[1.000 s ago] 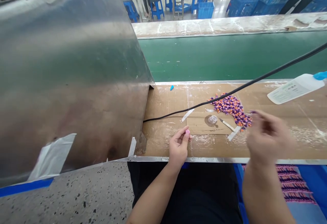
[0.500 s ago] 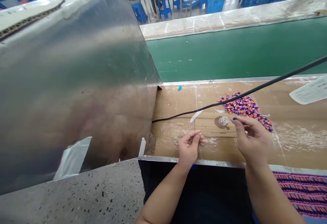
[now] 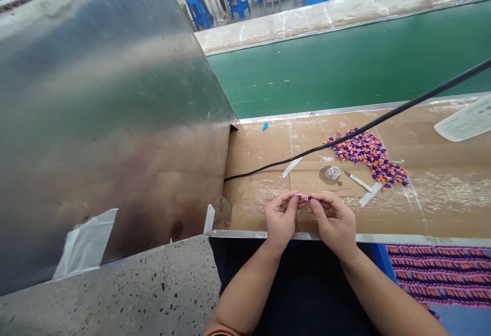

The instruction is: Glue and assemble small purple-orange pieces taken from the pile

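Head view is showing a small pink-and-purple piece [image 3: 308,198] being pinched between the fingertips of both hands, just above the near edge of the cardboard sheet [image 3: 441,208]. It is too small to tell whether it is one part or two. Left hand [image 3: 281,218] and right hand [image 3: 335,222] are meeting fingertip to fingertip, both closing on the piece, wrists resting near the metal table edge [image 3: 422,239].

Just beyond the hands, a small clear bottle [image 3: 332,173] is standing on the cardboard, with a thin blade tool [image 3: 357,180] lying beside it. A pile of purple-and-orange pieces [image 3: 368,154] is lying further back on the right. A black cable [image 3: 383,119] is running diagonally over the pile. A green conveyor belt [image 3: 345,65] is lying behind the cardboard, and a steel housing [image 3: 107,111] is filling the left side.
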The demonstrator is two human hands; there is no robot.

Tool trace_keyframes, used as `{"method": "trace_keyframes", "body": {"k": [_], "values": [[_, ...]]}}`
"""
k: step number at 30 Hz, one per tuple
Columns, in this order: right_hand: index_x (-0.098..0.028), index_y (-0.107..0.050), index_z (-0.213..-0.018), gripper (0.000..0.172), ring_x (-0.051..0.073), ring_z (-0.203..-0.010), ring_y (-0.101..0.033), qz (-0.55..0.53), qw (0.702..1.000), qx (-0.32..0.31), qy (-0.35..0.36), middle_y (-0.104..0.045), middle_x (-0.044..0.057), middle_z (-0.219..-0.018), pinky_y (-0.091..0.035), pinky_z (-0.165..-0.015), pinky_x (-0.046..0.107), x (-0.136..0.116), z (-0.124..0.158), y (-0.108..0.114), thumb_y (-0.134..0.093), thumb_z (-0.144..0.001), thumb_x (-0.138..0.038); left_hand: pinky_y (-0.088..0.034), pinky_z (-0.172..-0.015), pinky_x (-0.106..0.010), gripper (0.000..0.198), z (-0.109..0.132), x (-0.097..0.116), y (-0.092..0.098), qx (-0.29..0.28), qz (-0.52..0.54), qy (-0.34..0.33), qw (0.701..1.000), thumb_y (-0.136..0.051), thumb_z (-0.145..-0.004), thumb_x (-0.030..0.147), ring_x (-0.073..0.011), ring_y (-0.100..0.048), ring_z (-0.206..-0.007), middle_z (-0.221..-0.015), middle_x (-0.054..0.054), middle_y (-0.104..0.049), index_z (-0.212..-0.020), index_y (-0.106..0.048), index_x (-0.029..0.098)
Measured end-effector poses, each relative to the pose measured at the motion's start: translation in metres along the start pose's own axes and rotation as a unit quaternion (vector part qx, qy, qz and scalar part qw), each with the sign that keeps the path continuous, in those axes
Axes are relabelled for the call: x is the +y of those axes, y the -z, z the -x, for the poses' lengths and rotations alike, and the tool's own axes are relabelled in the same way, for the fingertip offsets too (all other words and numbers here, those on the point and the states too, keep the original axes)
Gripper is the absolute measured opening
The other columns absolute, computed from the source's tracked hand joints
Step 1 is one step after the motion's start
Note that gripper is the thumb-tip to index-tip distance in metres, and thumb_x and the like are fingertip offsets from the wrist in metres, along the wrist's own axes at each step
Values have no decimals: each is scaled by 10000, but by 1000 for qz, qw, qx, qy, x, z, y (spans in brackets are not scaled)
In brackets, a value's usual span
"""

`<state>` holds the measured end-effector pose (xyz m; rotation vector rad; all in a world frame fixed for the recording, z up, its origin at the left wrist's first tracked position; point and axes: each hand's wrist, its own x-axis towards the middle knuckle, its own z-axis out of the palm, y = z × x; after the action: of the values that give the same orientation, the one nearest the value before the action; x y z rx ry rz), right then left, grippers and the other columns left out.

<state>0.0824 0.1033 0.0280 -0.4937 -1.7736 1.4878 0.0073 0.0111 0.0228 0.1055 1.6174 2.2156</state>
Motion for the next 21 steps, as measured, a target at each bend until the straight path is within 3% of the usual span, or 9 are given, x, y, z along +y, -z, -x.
{"method": "trace_keyframes", "body": {"k": [6,15,21], "values": [[-244,-783,-1024,124,163,-704,-762,1,1000,3,-2,-795,66,-961,-701,-684,288,-3,1,-3,-692,-1027,-328,-696,-786,-321,435,-1,3,0,-25,-19,-28,999,-914,-784,573,-228,-815,-799,-888,-127,-824,-901,-841,160],[-237,-771,-1024,128,186,-744,-790,-28,999,-6,-19,-807,86,-1006,-718,-720,325,-8,6,-12,-683,-1029,-331,-668,-736,-246,449,-3,0,8,-13,7,7,1000,-965,-698,587,-200,-811,-780,-856,-114,-825,-862,-857,184],[-267,-788,-1028,123,180,-800,-789,8,999,14,52,-812,39,-947,-677,-707,296,-13,2,-16,-675,-1018,-222,-654,-683,-259,461,-7,0,9,3,81,35,996,-1005,-624,588,-172,-772,-686,-771,-77,-804,-765,-818,190]]}}
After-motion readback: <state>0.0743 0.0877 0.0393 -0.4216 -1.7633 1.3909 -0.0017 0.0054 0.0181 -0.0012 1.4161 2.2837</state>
